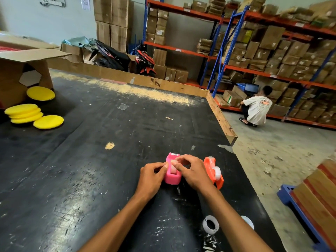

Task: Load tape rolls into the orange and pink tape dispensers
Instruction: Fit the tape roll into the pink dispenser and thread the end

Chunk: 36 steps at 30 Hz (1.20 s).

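Note:
The pink tape dispenser [172, 176] stands on the black table with a clear tape roll [173, 169] sitting in its slot. My left hand [152, 174] holds the dispenser's left side, thumb at the roll. My right hand [190, 169] pinches the top of the roll from the right. Just right of that hand lies the orange tape dispenser [211, 167] with a tape roll [217, 172] in it. A white tape roll [211, 224] lies flat near the table's front, and another white piece [248, 221] peeks out behind my right forearm.
Yellow foam pads [25, 113] lie in a pile at the far left beside an open cardboard box [20, 70]. The table's right edge [223, 124] drops to the floor. A person [258, 108] crouches by shelves full of boxes. A stacked pallet [316, 197] stands at right.

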Motion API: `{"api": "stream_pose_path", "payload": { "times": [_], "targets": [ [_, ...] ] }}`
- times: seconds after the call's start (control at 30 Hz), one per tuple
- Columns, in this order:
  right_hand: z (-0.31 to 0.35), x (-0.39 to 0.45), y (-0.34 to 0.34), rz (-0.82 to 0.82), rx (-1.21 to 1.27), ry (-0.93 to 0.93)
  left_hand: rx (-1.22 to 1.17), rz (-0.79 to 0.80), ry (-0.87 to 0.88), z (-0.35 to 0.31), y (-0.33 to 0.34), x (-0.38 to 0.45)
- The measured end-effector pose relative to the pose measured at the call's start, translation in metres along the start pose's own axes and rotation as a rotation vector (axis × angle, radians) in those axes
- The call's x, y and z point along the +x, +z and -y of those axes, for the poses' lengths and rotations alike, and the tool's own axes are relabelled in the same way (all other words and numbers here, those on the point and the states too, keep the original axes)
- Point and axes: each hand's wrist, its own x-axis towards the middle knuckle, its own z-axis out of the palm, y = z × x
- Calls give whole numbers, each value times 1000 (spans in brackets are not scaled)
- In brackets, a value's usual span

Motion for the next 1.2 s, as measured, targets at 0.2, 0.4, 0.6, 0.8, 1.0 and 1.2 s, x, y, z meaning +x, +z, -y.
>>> {"api": "stream_pose_path", "payload": {
  "times": [0.2,0.4,0.6,0.8,1.0,1.2],
  "targets": [
    [8,19,-6,137,-105,103,30,-10,3,-2,-1,-1],
    [11,27,-18,376,-34,207,24,-15,-2,1,0,0],
    [9,31,-16,240,48,178,23,-14,0,6,1,1],
    [11,38,-15,258,28,58,28,-9,-1,5,0,0],
    [17,47,-16,305,-2,-23,19,-14,-10,7,1,1],
    [22,54,-21,415,-145,-40,33,-15,-13,7,1,2]
  ]
}}
